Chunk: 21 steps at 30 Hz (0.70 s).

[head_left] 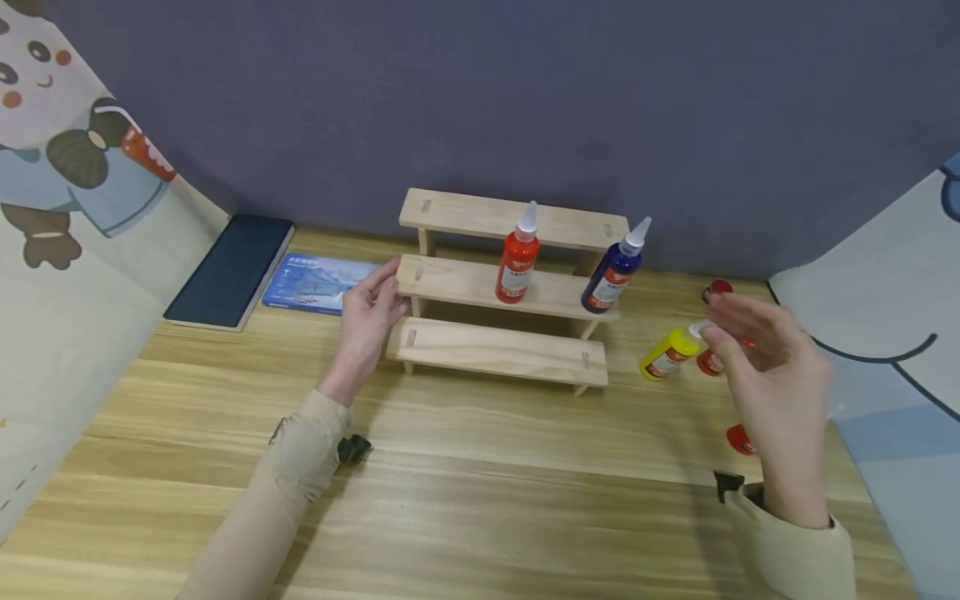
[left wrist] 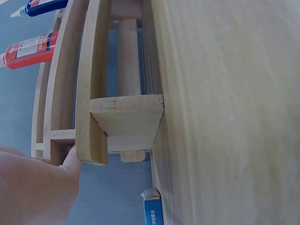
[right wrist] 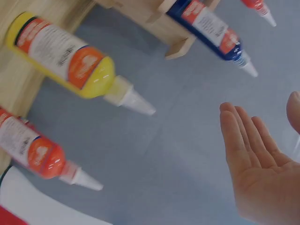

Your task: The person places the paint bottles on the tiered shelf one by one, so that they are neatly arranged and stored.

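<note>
Gripping the left end of the middle step (head_left: pixel 453 279) on the three-tier wooden stand (head_left: pixel 495 348), the left hand (head_left: pixel 366 315) probably steadies it under the upright red bottle (head_left: pixel 517 268) and dark-blue bottle (head_left: pixel 612 277); the right hand (head_left: pixel 782 379), empty with fingers extended, hovers near the yellow bottle (head_left: pixel 667 353) standing on the table (head_left: pixel 487 492).

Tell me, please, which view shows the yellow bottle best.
The right wrist view: the yellow bottle is whole and largest. The head view shows it smaller, near the right hand; the left wrist view lacks it.

Yellow bottle (head_left: pixel 669 354), apparently upright, near shelf (head_left: pixel 495 350)
</note>
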Each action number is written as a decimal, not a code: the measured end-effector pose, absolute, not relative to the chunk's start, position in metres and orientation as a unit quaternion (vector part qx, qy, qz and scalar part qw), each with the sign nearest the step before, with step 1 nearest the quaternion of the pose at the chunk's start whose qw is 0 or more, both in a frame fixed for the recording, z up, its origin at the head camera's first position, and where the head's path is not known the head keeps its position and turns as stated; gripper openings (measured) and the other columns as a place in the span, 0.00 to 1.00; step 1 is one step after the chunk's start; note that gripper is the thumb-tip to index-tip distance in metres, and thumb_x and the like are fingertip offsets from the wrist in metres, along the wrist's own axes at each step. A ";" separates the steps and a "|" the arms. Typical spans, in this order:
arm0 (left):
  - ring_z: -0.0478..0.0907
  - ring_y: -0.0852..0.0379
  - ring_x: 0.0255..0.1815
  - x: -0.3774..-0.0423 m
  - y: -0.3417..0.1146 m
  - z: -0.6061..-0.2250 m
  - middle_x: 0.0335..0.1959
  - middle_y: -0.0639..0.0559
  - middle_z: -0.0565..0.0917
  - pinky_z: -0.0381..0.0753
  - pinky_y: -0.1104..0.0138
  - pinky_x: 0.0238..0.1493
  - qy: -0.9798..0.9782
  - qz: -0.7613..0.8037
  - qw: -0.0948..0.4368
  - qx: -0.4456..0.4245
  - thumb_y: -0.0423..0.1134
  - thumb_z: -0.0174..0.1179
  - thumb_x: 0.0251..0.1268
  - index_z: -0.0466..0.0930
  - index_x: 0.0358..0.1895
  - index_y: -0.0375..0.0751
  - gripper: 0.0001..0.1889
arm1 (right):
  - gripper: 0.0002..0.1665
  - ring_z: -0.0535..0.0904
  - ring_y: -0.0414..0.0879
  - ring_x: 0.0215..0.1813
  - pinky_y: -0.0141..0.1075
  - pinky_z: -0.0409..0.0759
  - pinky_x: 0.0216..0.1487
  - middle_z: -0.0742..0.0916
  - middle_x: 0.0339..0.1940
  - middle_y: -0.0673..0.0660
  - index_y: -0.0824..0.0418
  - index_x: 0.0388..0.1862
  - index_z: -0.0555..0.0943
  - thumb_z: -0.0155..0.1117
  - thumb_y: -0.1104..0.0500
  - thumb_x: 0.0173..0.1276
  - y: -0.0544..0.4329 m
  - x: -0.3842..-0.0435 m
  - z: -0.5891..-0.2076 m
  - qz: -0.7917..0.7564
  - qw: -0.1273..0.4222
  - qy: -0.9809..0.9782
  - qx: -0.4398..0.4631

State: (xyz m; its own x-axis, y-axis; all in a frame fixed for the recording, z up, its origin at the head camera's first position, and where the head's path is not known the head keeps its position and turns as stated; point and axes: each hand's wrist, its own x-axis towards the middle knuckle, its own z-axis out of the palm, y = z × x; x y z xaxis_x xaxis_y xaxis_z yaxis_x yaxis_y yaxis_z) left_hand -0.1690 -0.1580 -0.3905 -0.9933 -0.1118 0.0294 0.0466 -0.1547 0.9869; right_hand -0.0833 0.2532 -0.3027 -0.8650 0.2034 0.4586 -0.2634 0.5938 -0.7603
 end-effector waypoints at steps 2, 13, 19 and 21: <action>0.72 0.38 0.76 -0.169 -0.158 -0.391 0.77 0.30 0.70 0.80 0.64 0.72 -0.647 -0.760 0.052 0.025 0.32 0.44 0.90 0.62 0.82 0.31 0.24 | 0.26 0.86 0.35 0.56 0.19 0.83 0.55 0.90 0.58 0.47 0.59 0.67 0.85 0.75 0.69 0.72 0.259 -0.085 -0.306 0.447 0.257 -0.857 0.005; 0.72 0.39 0.76 -0.168 -0.160 -0.393 0.77 0.31 0.70 0.79 0.65 0.73 -0.651 -0.757 0.049 0.020 0.33 0.44 0.91 0.62 0.82 0.32 0.24 | 0.27 0.84 0.31 0.56 0.16 0.82 0.56 0.88 0.59 0.44 0.57 0.70 0.83 0.76 0.64 0.73 0.281 -0.093 -0.318 0.430 0.231 -0.872 -0.034; 0.71 0.39 0.76 -0.169 -0.160 -0.392 0.78 0.32 0.69 0.79 0.64 0.73 -0.652 -0.757 0.046 0.016 0.34 0.44 0.91 0.62 0.82 0.32 0.25 | 0.30 0.82 0.28 0.56 0.15 0.81 0.54 0.87 0.66 0.54 0.55 0.73 0.81 0.76 0.59 0.74 0.288 -0.097 -0.324 0.409 0.208 -0.887 -0.044; 0.71 0.39 0.76 -0.169 -0.159 -0.392 0.78 0.32 0.69 0.79 0.64 0.73 -0.650 -0.758 0.046 0.016 0.34 0.44 0.91 0.62 0.82 0.32 0.25 | 0.30 0.81 0.26 0.57 0.14 0.80 0.54 0.87 0.67 0.57 0.56 0.73 0.81 0.76 0.58 0.74 0.291 -0.098 -0.326 0.397 0.203 -0.894 -0.042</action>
